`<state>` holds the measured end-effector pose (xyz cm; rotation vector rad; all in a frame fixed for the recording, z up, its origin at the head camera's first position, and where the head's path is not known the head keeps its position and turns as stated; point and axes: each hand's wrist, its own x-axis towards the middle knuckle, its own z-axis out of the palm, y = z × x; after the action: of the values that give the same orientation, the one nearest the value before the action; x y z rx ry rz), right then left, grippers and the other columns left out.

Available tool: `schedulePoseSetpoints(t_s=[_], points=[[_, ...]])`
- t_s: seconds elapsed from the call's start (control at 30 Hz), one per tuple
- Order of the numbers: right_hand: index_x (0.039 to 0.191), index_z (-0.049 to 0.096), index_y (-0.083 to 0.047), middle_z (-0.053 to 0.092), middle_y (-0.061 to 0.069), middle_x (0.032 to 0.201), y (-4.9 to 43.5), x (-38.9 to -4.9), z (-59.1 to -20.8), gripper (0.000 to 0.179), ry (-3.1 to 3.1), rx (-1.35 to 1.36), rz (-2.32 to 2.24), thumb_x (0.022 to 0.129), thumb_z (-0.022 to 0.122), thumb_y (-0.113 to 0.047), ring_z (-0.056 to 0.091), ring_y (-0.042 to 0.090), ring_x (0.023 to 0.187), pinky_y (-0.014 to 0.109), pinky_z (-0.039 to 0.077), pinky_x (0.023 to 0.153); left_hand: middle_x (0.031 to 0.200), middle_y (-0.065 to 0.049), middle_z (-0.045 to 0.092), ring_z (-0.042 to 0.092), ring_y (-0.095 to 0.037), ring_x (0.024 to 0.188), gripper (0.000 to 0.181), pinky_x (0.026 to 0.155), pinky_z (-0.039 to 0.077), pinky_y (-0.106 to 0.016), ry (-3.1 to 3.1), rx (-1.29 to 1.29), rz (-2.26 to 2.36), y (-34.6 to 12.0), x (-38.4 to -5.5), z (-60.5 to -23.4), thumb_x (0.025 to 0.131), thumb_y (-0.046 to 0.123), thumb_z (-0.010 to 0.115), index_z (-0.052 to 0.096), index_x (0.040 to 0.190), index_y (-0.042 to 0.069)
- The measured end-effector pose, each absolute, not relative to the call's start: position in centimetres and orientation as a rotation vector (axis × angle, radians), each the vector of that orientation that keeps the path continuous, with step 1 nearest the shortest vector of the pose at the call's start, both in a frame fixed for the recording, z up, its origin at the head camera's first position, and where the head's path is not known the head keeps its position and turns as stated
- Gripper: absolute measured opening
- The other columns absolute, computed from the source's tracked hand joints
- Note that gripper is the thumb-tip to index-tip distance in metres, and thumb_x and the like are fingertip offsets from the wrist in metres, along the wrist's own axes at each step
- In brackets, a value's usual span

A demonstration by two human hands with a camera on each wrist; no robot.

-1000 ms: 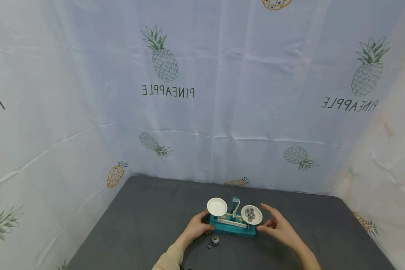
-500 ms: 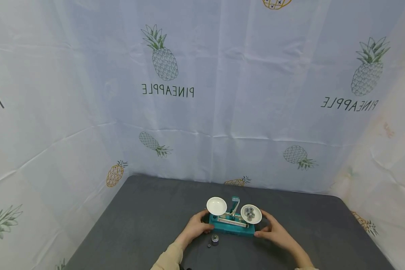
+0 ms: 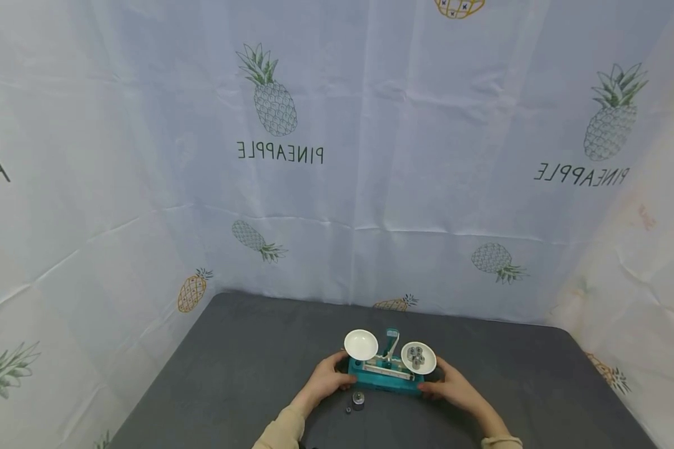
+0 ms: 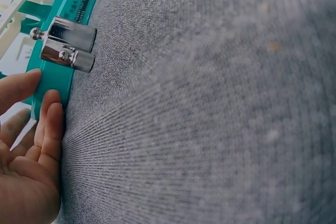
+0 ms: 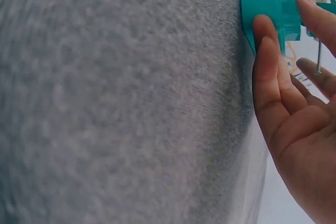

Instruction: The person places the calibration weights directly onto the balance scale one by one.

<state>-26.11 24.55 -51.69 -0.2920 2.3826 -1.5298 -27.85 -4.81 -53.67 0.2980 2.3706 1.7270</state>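
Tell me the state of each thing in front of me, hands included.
Scale base: on the table
Left pan: empty
Right pan: holding several weights
Large loose weight: upright
Small loose weight: upright beside it
Left hand: gripping base's left end
Right hand: gripping right end

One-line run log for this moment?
left grip: holds scale, left end | right grip: holds right end | right pan: several weights | table, front left: large weight, small weight

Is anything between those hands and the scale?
Nothing visible: the left hand and right hand each hold an end of the scale. A large weight and a small weight stand in front of it, not between.
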Motion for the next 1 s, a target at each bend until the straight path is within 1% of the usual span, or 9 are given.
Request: schedulePoseSetpoints(t_s=[0.07, 0.13, 0.2, 0.33, 0.37, 0.53, 0.67, 0.73, 1.0], points=[[0.133, 0.010, 0.013, 0.060, 0.026, 0.093, 24.4, -26.1, -51.9, 0.085, 2.362, -0.267, -1.550, 0.077, 0.065, -0.019, 0.065, 0.023, 0.066, 0.035, 0.051, 0.056, 0.074, -0.008, 0.061, 0.053, -0.012, 0.055, 0.063, 0.051, 0.045, -0.027, 2.369, 0.297, 1.726, -4.8, -27.8, -53.7, 0.067, 0.013, 0.069, 0.045, 0.123, -0.001], [0.133, 0.012, 0.012, 0.053, 0.030, 0.103, 24.3, -26.1, -52.1, 0.084, 2.353, -0.245, -1.564, 0.076, 0.066, -0.019, 0.065, 0.023, 0.067, 0.035, 0.052, 0.057, 0.073, -0.008, 0.061, 0.053, -0.012, 0.055, 0.063, 0.051, 0.045, -0.027, 2.370, 0.301, 1.727, -4.7, -27.8, -53.7, 0.067, 0.012, 0.069, 0.045, 0.123, -0.002], [0.132, 0.015, 0.012, 0.047, 0.035, 0.109, 24.3, -26.1, -52.3, 0.083, 2.352, -0.225, -1.571, 0.075, 0.066, -0.020, 0.065, 0.023, 0.067, 0.036, 0.052, 0.057, 0.073, -0.008, 0.061, 0.053, -0.012, 0.055, 0.064, 0.051, 0.045, -0.027, 2.371, 0.304, 1.730, -4.7, -27.8, -53.7, 0.066, 0.013, 0.069, 0.045, 0.123, -0.002], [0.131, 0.017, 0.011, 0.046, 0.036, 0.110, 24.2, -26.1, -52.3, 0.082, 2.348, -0.222, -1.578, 0.075, 0.067, -0.021, 0.065, 0.022, 0.068, 0.035, 0.052, 0.058, 0.074, -0.009, 0.061, 0.053, -0.012, 0.055, 0.064, 0.051, 0.045, -0.027, 2.372, 0.306, 1.735, -4.7, -27.9, -53.8, 0.066, 0.013, 0.069, 0.045, 0.123, -0.001], [0.131, 0.017, 0.011, 0.045, 0.037, 0.111, 24.2, -26.1, -52.3, 0.082, 2.343, -0.224, -1.583, 0.075, 0.067, -0.021, 0.065, 0.022, 0.068, 0.035, 0.053, 0.058, 0.074, -0.010, 0.061, 0.054, -0.012, 0.056, 0.063, 0.052, 0.045, -0.027, 2.367, 0.305, 1.741, -4.8, -27.6, -53.3, 0.067, 0.012, 0.069, 0.045, 0.123, -0.002], [0.133, 0.014, 0.011, 0.042, 0.039, 0.114, 24.3, -26.4, -52.5, 0.084, 2.303, -0.219, -1.600, 0.076, 0.067, -0.020, 0.065, 0.023, 0.070, 0.036, 0.053, 0.060, 0.077, -0.012, 0.061, 0.054, -0.013, 0.057, 0.060, 0.052, 0.046, -0.029, 2.372, 0.292, 1.748, -4.7, -27.2, -52.6, 0.068, 0.010, 0.067, 0.045, 0.123, -0.002], [0.134, 0.013, 0.011, 0.041, 0.039, 0.114, 24.4, -26.7, -52.8, 0.085, 2.281, -0.206, -1.611, 0.075, 0.067, -0.019, 0.065, 0.022, 0.069, 0.036, 0.053, 0.060, 0.079, -0.010, 0.061, 0.054, -0.012, 0.057, 0.062, 0.052, 0.046, -0.027, 2.365, 0.293, 1.751, -4.8, -27.8, -53.7, 0.068, 0.012, 0.068, 0.045, 0.124, 0.001], [0.133, 0.013, 0.010, 0.040, 0.039, 0.115, 24.4, -26.8, -52.8, 0.085, 2.273, -0.203, -1.613, 0.075, 0.067, -0.018, 0.065, 0.021, 0.069, 0.036, 0.053, 0.060, 0.080, -0.011, 0.061, 0.054, -0.012, 0.057, 0.063, 0.052, 0.046, -0.028, 2.360, 0.295, 1.751, -4.8, -28.0, -53.9, 0.067, 0.013, 0.069, 0.045, 0.124, 0.000], [0.134, 0.010, 0.011, 0.040, 0.038, 0.116, 24.3, -26.7, -52.8, 0.087, 2.266, -0.193, -1.619, 0.075, 0.067, -0.019, 0.065, 0.021, 0.069, 0.036, 0.053, 0.061, 0.087, -0.012, 0.060, 0.055, -0.011, 0.059, 0.063, 0.053, 0.047, -0.027, 2.341, 0.294, 1.759, -4.9, -27.8, -53.5, 0.066, 0.012, 0.069, 0.045, 0.123, -0.001]])
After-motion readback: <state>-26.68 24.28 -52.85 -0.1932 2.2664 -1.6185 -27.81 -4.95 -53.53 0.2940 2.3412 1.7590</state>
